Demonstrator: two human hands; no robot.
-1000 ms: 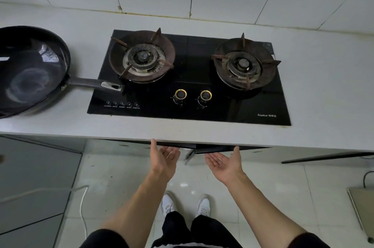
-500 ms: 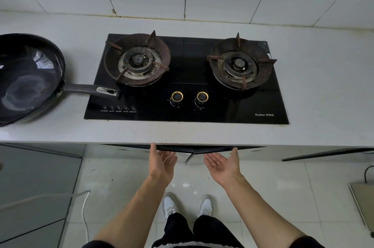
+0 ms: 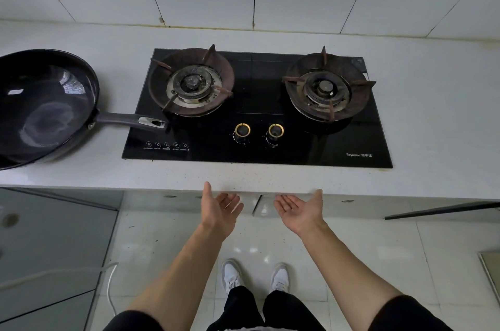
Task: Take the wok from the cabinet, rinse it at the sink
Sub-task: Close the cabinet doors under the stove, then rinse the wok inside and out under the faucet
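Head view: the wok (image 3: 46, 106) sits on the bench (image 3: 433, 114) left of the stove (image 3: 257, 106), both hands, left (image 3: 220, 207) and right (image 3: 301, 209), released, palms up, holding nothing. Fetching looks done; next, seize its handle (image 3: 130, 121) and carry it to a sink not visible here.

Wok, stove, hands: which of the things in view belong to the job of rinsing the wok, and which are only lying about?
Belong to the job:
- wok on the countertop, its handle over the stove's left edge
- left hand and right hand, both open and holding nothing, at the counter's front edge

Only there:
- gas stove with two burners
- two knobs
- white cable on the floor
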